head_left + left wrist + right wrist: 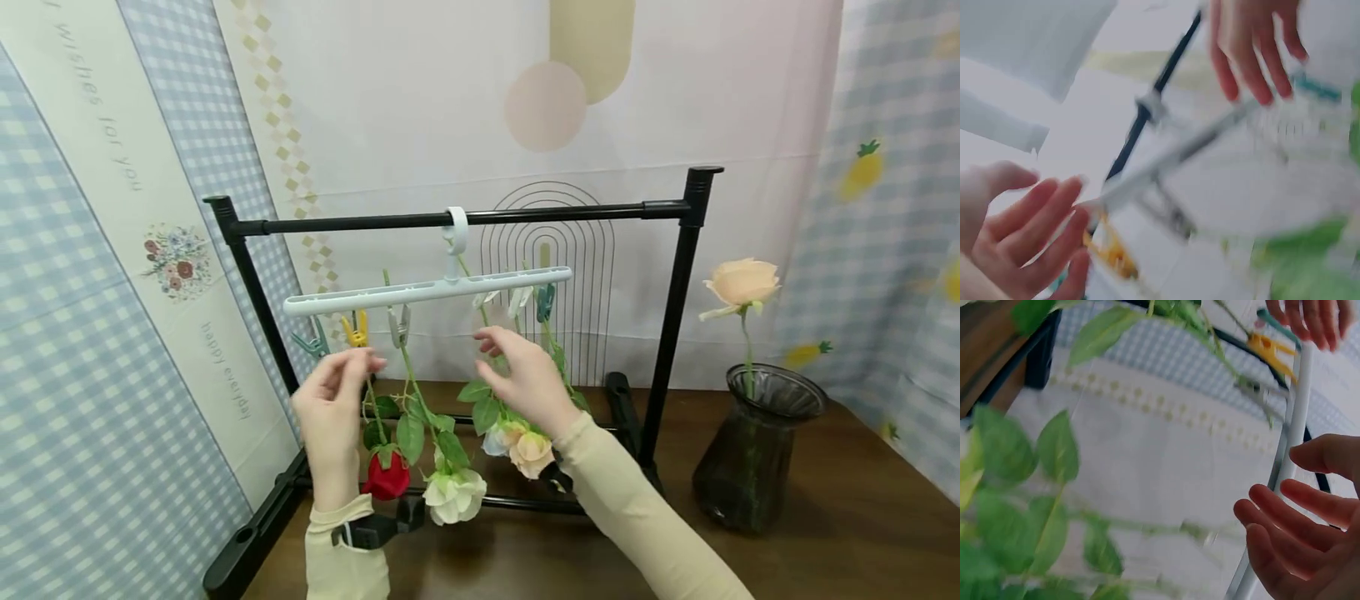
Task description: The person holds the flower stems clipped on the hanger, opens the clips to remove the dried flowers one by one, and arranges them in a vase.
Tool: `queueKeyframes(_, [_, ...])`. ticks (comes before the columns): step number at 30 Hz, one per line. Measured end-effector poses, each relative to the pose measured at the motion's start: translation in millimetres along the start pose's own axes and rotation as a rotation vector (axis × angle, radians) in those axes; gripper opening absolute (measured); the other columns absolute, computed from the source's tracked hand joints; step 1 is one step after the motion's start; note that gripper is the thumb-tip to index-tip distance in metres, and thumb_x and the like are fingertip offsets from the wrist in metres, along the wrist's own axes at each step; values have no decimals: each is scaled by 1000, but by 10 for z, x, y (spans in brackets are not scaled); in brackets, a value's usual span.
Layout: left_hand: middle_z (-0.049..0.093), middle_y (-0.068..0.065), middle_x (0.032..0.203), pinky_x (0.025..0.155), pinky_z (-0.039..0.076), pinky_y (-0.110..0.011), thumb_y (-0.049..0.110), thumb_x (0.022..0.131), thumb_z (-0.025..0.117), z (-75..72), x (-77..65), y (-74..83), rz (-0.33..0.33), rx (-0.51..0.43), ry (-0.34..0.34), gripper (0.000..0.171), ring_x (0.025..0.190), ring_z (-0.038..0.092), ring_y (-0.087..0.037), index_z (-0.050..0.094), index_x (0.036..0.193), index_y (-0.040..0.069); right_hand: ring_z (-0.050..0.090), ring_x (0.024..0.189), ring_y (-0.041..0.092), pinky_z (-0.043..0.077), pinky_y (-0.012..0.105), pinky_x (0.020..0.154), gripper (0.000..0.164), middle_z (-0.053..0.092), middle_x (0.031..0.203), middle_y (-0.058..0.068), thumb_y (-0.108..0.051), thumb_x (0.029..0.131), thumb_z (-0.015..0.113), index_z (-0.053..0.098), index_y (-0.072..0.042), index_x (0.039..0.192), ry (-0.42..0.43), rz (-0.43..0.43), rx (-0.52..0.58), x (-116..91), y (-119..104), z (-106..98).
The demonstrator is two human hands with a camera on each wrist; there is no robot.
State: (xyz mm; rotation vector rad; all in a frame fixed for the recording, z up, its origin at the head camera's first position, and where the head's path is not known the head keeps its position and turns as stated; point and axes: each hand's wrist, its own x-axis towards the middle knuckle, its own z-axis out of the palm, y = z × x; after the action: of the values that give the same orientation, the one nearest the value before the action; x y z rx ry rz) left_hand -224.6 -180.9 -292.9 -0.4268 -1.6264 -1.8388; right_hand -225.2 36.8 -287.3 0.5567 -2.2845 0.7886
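Note:
A pale blue clip hanger (420, 292) hangs by its hook from a black rack, tilted up to the right. Its clips hold flowers upside down: a red rose (387, 477), a white flower (455, 497) and, to the right, a peach rose (532, 454) beside a pale bluish bloom. My left hand (333, 408) is just below the yellow clip (356, 330), fingers loosely bent and holding nothing. Beneath the right-hand clips is my right hand (528, 379), its fingers (1297, 512) relaxed and apart with nothing in them. A teal clip (545, 302) sits at the hanger's right end.
The rack's black top bar (345, 223) spans two posts on feet that stand on a brown table (832, 508). To the right, a dark glass vase (738, 467) holds one upright peach rose (742, 283). Patterned cloth hangs behind and at both sides.

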Motion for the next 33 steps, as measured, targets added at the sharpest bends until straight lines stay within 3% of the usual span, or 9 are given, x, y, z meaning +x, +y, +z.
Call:
queueKeyframes(3, [72, 9, 70, 74, 53, -19, 13, 91, 67, -154, 91, -66, 25, -15, 235, 19, 71, 69, -7, 71, 90, -6, 68, 90, 21, 56, 31, 73, 32, 72, 101, 8, -9, 88, 66, 62, -6, 120, 21, -33, 6, 103, -181, 122])
queueKeyframes(6, [70, 16, 68, 74, 48, -18, 21, 92, 67, -267, 148, -144, -55, 66, 287, 24, 70, 67, -4, 71, 90, -2, 67, 77, 15, 51, 22, 60, 30, 73, 91, 4, -11, 89, 65, 63, -8, 119, 37, -68, -11, 191, -325, 229])
queueKeyframes(12, [67, 29, 73, 83, 41, -20, 45, 93, 62, -409, 226, -296, -311, 229, 131, 41, 84, 64, 1, 71, 108, 7, 58, 52, 4, 35, 14, 43, 31, 72, 77, -3, -22, 93, 62, 60, -10, 122, 16, -80, -26, 314, -519, 469])
queueKeyframes(18, [70, 20, 97, 85, 47, -21, 43, 95, 59, -302, 388, -511, -444, 198, -49, 47, 90, 63, 4, 62, 130, 11, 52, 44, 7, 30, 16, 40, 32, 70, 67, -4, -33, 96, 59, 64, -12, 119, 26, -25, -184, 531, -645, 643])
queueKeyframes(21, [67, 9, 112, 88, 47, -22, 40, 96, 58, -217, 519, -619, -482, 172, -140, 51, 90, 62, 5, 56, 137, 10, 51, 43, 11, 31, 20, 39, 29, 66, 63, 0, -35, 96, 58, 68, -11, 109, -1, 19, -292, 669, -702, 697])
queueKeyframes(23, [66, 7, 109, 86, 48, -21, 35, 97, 59, -166, 583, -675, -498, 165, -174, 49, 87, 62, 3, 56, 136, 7, 50, 44, 14, 33, 24, 40, 24, 64, 61, 2, -33, 96, 58, 68, -11, 96, -28, 53, -352, 734, -723, 726])
queueKeyframes(26, [68, 14, 89, 81, 51, -22, 25, 97, 60, -123, 625, -730, -511, 170, -173, 41, 82, 62, 1, 61, 129, 1, 53, 47, 17, 38, 28, 43, 24, 61, 60, 2, -30, 96, 58, 62, -13, 79, -73, 97, -396, 785, -738, 777])
queueKeyframes(28, [65, 19, 78, 82, 52, -26, 20, 96, 61, -111, 622, -744, -506, 187, -155, 36, 79, 63, -1, 64, 125, -1, 56, 49, 18, 42, 29, 46, 26, 62, 61, 2, -29, 96, 57, 61, -13, 77, -74, 106, -422, 811, -739, 823])
queueKeyframes(33, [69, 13, 82, 88, 50, -36, 16, 94, 63, -94, 602, -708, -487, 221, -131, 33, 80, 62, -3, 66, 121, -2, 62, 53, 19, 48, 31, 48, 32, 66, 63, 2, -36, 96, 57, 62, -13, 74, 6, 77, -494, 909, -729, 957])
